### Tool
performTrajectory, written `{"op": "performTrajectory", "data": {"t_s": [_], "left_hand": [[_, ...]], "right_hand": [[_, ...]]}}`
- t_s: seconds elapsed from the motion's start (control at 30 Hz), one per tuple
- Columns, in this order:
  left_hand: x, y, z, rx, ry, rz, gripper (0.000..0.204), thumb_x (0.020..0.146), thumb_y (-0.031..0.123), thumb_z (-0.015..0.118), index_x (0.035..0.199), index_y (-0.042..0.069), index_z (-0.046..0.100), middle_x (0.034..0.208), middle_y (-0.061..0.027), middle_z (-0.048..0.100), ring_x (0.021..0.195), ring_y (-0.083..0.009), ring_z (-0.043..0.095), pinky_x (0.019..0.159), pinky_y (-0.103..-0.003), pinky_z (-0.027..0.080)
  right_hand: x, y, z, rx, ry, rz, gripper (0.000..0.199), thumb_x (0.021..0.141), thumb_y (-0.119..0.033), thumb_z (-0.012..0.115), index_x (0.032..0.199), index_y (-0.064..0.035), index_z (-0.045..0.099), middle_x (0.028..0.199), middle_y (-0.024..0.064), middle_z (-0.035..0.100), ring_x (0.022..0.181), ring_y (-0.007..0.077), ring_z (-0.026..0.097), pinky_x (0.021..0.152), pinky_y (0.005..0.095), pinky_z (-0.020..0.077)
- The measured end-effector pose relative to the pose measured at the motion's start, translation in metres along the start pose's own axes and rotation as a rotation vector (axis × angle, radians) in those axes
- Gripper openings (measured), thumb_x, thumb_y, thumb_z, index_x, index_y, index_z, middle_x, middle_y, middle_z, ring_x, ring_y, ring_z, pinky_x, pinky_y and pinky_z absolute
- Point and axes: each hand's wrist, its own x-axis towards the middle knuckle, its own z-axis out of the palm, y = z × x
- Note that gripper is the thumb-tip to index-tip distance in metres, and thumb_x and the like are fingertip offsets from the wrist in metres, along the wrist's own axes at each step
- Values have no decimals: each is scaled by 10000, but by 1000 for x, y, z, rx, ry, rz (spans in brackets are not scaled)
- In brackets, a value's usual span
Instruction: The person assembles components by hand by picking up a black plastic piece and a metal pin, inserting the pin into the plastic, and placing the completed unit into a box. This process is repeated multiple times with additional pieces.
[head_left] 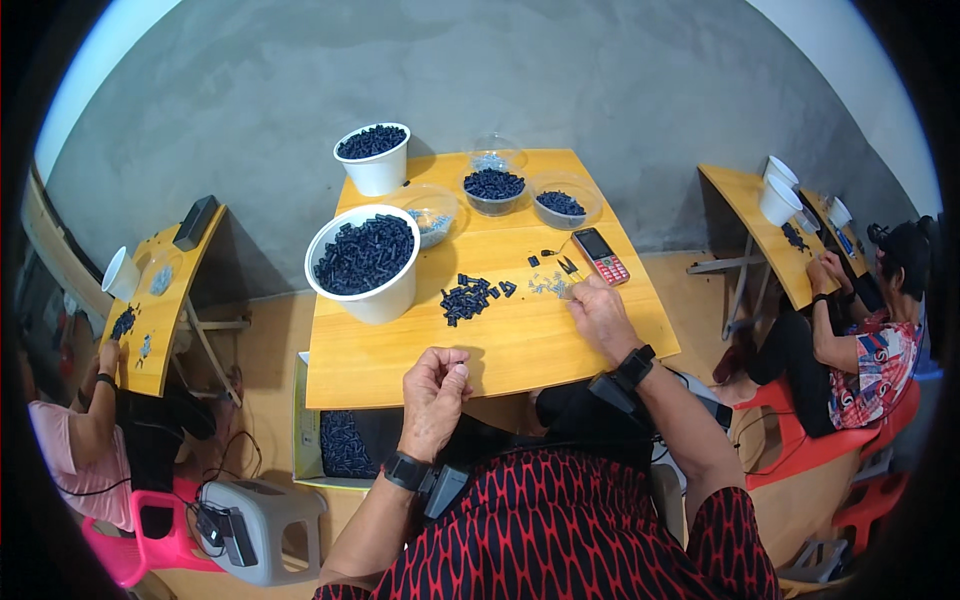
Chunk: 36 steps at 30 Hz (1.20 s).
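Two bare hands at a yellow wooden table (345,365), directions here read off a clock dial centred on its top. At seven o'clock, just over the near edge, the left hand (430,405), thumb and forefinger pinched together on a small dark piece (460,363), barely visible between the tips. At four o'clock the right hand (600,318), fingers bunched and pointing down at a scatter of small metal pieces (545,285); any hold on one of them impossible to make out. Close to the dial's centre, toward eight o'clock, a loose heap of black pieces (463,300). Between two and three o'clock, a red and black phone (602,258), with a small dark tool (567,266) just beside it.

At nine o'clock, a large white bucket (375,303) full of black pieces; between ten and eleven, a second white bucket (382,178), likewise full. At twelve and between one and two, clear bowls (495,209) of black pieces. Farther out, at nine and three o'clock, two seated people (85,440) at other tables (150,365)
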Motion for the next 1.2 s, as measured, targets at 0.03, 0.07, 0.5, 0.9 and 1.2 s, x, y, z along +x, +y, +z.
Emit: {"op": "performTrajectory", "data": {"t_s": [0.03,0.07,0.5,0.9,1.2], "left_hand": [[0,0,0,-5,8,-8,99,944,60,572,1033,22,591,833,-1,586,648,-73,548,607,-213,475],[-1,1,-1,-10,16,-17,100,941,59,575,1031,18,591,833,-2,585,650,-74,547,603,-214,471],[2,-1,0,3,4,-23,133,911,25,598,1040,4,577,839,-9,573,652,-77,553,598,-212,476],[3,-3,-3,-37,13,-19,142,871,-16,640,956,31,537,798,-13,577,637,-85,580,571,-216,493],[4,-2,-4,-40,16,-26,142,867,-9,647,947,32,538,795,-15,581,630,-87,580,568,-215,496]], "right_hand": [[0,0,1,1,0,0,94,809,-34,615,888,6,649,825,195,584,837,388,588,736,452,478],[1,-1,1,-6,-15,-4,87,808,-38,620,875,7,649,825,194,583,838,387,589,737,451,477],[2,8,1,170,46,65,91,796,16,651,876,48,681,798,165,595,743,291,609,676,349,483],[4,-2,-1,22,-44,-104,88,815,-46,654,816,42,662,774,199,577,752,356,583,678,403,465],[4,-18,0,132,-32,-61,89,824,-12,656,799,56,604,831,198,606,791,351,607,710,374,486]]}}
